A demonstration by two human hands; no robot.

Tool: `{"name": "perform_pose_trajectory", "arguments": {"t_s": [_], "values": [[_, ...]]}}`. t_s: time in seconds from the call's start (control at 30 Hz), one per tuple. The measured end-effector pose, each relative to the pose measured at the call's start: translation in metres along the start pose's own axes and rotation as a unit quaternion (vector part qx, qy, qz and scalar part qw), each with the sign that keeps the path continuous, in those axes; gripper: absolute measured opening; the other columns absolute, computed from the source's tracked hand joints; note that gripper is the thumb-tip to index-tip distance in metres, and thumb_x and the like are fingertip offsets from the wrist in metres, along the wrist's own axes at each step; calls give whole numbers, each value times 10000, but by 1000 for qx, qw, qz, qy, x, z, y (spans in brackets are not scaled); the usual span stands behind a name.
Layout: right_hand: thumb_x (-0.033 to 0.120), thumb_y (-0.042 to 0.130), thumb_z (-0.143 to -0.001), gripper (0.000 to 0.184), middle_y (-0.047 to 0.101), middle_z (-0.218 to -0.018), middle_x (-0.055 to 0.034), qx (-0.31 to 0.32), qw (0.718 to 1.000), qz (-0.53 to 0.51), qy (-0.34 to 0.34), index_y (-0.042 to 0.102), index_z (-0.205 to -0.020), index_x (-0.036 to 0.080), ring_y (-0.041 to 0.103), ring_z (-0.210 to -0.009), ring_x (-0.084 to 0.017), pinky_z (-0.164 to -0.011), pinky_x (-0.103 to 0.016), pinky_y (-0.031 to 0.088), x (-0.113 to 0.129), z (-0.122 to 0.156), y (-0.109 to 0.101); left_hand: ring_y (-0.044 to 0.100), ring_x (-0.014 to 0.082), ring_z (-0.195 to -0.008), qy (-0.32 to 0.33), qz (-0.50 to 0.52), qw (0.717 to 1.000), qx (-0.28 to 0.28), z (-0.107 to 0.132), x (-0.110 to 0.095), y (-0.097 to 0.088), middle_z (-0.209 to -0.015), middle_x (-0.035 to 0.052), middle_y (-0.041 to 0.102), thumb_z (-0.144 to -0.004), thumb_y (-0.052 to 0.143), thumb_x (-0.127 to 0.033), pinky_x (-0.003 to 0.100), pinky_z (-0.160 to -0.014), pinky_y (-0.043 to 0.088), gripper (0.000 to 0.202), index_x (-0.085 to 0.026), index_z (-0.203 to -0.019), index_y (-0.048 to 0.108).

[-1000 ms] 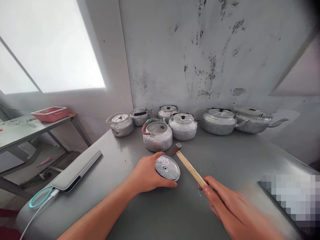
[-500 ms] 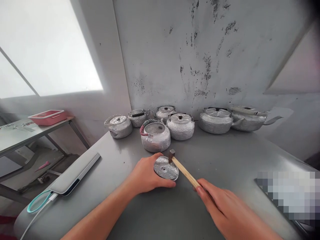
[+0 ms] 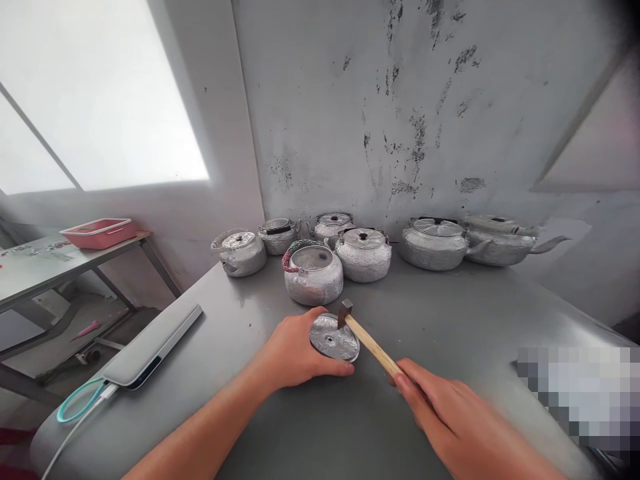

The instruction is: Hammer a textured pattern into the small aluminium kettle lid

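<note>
My left hand point(image 3: 293, 350) curls round a round dimpled metal lid point(image 3: 333, 339) lying on the grey metal table point(image 3: 450, 320). My right hand point(image 3: 445, 417) grips the wooden handle of a small hammer point(image 3: 367, 340), whose dark head rests on the lid's far right edge. Just behind the lid stands an open, lidless aluminium kettle point(image 3: 313, 273) with a red and green wrapped handle.
Several more hammered aluminium kettles point(image 3: 435, 243) line the back of the table against a stained wall. A flat grey device point(image 3: 150, 347) with a teal cable lies at the left edge. A second table with a pink tray point(image 3: 100, 232) stands at left.
The hammer head came down from behind the lid onto the lid's far edge and stays there. My left hand keeps hold of the lid.
</note>
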State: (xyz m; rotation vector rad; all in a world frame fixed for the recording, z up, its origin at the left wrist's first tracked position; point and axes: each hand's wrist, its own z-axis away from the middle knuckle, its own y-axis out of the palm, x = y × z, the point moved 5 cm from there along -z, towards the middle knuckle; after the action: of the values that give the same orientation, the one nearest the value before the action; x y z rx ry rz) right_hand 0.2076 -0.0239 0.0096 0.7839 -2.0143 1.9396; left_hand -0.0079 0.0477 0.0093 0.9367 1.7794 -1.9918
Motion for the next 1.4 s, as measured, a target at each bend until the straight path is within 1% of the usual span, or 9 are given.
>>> {"name": "perform_pose_trajectory", "arguments": {"t_s": [0.27,0.47,0.6,0.73,0.93,1.07,1.2,1.3,1.4], "values": [[394,290,-1018,409,647,-595,2,15,1000,2,12,536,-710,288,632,-538,-194,-492,-290,418,1,-1,-1,604,365,-1192,-1,6,1000,5,1,-1,0,-1211,54,698,-542,794,-648,376,-898,512,910,-289,-1347,569],[391,296,-1005,398,624,-553,8,1,1000,11,4,530,-700,287,588,-469,-189,-462,-298,385,0,-2,-1,593,362,-1208,11,4,1000,5,-1,3,1,-1263,56,673,-522,775,-730,380,-904,512,979,-294,-1369,549],[371,305,-1007,392,607,-534,12,8,1000,15,19,516,-689,285,575,-448,-186,-456,-299,372,0,-1,-2,590,364,-1210,9,-1,1000,2,-1,5,2,-1257,61,674,-522,767,-746,390,-915,506,995,-296,-1380,541],[369,312,-1013,379,616,-560,13,13,1000,15,21,515,-704,287,603,-491,-192,-472,-296,377,1,-1,-3,587,362,-1210,13,4,1000,3,-1,4,3,-1253,62,674,-528,762,-750,390,-908,509,987,-296,-1378,545],[359,325,-1008,368,592,-527,21,17,999,18,28,494,-688,288,575,-448,-187,-452,-298,345,0,0,-2,602,351,-1184,18,5,1000,4,-1,4,3,-1230,52,684,-539,768,-738,378,-891,513,957,-300,-1362,552],[342,323,-1001,358,574,-500,19,12,999,28,28,505,-697,290,543,-409,-188,-439,-309,325,-3,0,-1,582,365,-1210,11,3,1000,3,-1,6,3,-1260,69,668,-542,756,-757,391,-926,497,998,-286,-1392,527],[347,342,-993,345,576,-505,16,12,1000,23,18,508,-696,291,547,-414,-189,-438,-310,332,-5,-2,2,563,373,-1228,26,4,1000,6,-2,5,5,-1283,70,650,-559,764,-728,407,-946,486,973,-287,-1393,525],[353,323,-996,358,571,-499,17,13,1000,16,19,502,-693,290,527,-399,-184,-427,-311,326,-6,-2,2,509,384,-1282,32,-11,999,-6,-3,6,5,-1364,86,584,-569,774,-699,441,-1020,440,976,-281,-1411,509],[369,319,-996,370,568,-501,11,0,1000,8,1,496,-681,290,512,-399,-181,-425,-314,327,-4,0,-2,515,369,-1266,39,-10,999,-6,-2,8,6,-1356,90,565,-576,801,-625,451,-1046,419,971,-290,-1428,477]]}}
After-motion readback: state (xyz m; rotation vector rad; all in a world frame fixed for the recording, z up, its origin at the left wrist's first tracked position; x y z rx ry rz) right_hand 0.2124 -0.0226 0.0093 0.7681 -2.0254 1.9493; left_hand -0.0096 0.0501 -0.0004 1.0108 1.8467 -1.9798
